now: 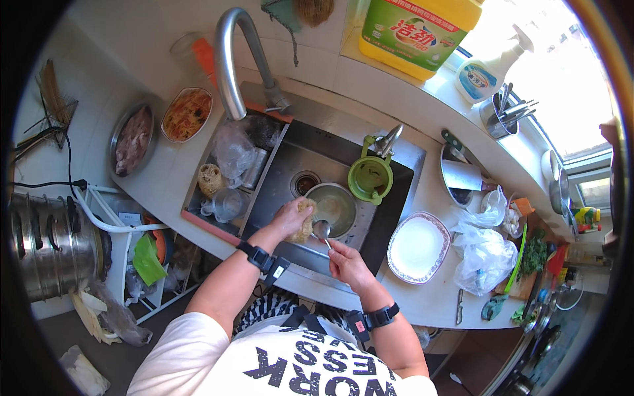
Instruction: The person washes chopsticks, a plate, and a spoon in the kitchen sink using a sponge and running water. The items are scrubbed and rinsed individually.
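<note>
A tan loofah sponge [301,228] is gripped in my left hand [291,216], above the near part of the sink. My right hand [347,262] holds a metal spoon [322,228] by its handle, its bowl up beside the loofah. Just beyond both hands, a round metal bowl [350,205] with cloudy liquid rests on the floor of the stainless steel sink [292,148]. The sink drain [303,182] lies at the bowl's far left. A green strainer basket [370,179] hangs under a small curved tap [391,138].
A large faucet [233,54] arches over the left compartment, where plastic bags [234,151] and another loofah [210,179] lie. Right of the sink are a white patterned plate [418,247], a cleaver [463,175] and a small knife [459,307]. Food dishes [186,115] stand at the left.
</note>
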`<state>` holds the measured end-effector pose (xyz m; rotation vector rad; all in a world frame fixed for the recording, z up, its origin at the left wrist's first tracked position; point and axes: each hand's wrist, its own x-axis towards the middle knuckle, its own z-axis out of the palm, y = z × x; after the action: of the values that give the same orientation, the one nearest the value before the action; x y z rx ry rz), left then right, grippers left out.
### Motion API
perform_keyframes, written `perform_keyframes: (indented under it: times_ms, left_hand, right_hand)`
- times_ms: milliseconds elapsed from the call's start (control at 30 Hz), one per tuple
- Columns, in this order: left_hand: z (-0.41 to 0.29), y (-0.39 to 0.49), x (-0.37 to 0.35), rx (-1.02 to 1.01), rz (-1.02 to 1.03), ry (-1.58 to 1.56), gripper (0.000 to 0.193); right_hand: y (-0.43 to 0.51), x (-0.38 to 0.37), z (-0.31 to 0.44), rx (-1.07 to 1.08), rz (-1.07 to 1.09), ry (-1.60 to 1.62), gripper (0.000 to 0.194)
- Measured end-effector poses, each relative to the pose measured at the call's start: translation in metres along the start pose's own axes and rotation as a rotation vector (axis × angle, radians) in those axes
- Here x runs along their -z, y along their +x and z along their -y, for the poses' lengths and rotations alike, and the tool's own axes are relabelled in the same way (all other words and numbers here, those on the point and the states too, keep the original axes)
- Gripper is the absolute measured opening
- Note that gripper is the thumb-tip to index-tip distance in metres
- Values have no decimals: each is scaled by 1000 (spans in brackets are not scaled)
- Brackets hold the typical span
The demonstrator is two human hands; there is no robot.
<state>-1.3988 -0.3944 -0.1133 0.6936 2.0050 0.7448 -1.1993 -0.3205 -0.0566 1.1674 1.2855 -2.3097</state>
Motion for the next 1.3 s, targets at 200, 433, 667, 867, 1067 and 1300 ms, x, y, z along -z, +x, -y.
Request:
perform_keyframes:
  times_ms: [200,433,667,867,1067,1300]
  left_hand:
    - [-19,-14,-10,-302,-42,241,27]
    - [12,-2,11,30,4,-453,29]
    - [-26,-43,-15,-75,40,-912,27]
    - [-53,-53,-10,-372,103,-248,29]
    - [-56,-59,-18,-384,103,-172,26]
    - [-39,-55,-2,-248,79,-638,17]
  right_hand:
    - [-1,-6,-2,183,-63,-241,36]
    - [-45,-5,9,571,-531,-1064,38]
    - [-51,-3,4,444,-683,-1237,39]
    - [-38,2,-15,417,-476,-866,26]
    - [-20,8,-5,168,-69,115,22]
    - [-19,10,5,183,-94,218,25]
